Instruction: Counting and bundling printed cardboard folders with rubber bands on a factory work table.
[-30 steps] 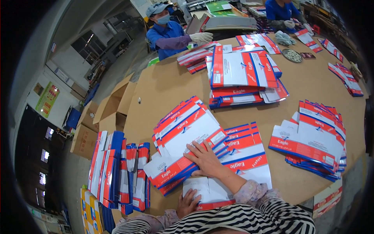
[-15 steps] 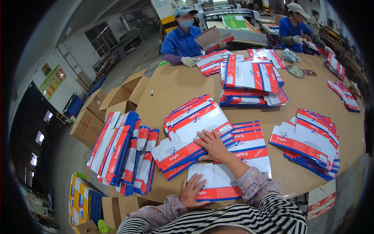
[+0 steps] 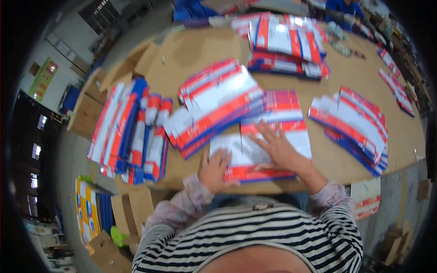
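A flat folded carton point(image 3: 226, 146) in white, red and blue lies at the table's near edge, on top of other flat cartons. My left hand point(image 3: 215, 169) rests on its left end, fingers stretched out. Over its middle is my right hand point(image 3: 278, 151), fingers spread, apparently touching the surface; motion blurs it slightly. Just beyond, a fanned pile of matching cartons point(image 3: 218, 107) overlaps the flat ones. To the left stand upright bundles of folded cartons point(image 3: 129, 132). Another fanned pile point(image 3: 355, 123) lies to the right.
A taller carton stack point(image 3: 284, 43) sits on the far part of the brown table point(image 3: 195, 45). Open cardboard boxes point(image 3: 86, 111) stand left of the table. Two people in blue are partly visible at the far edge. A small dish point(image 3: 341, 48) lies far right.
The view has tipped downward. My right hand has left the middle fanned pile and moved onto the near flat carton. My left hand stays at that carton's left end.
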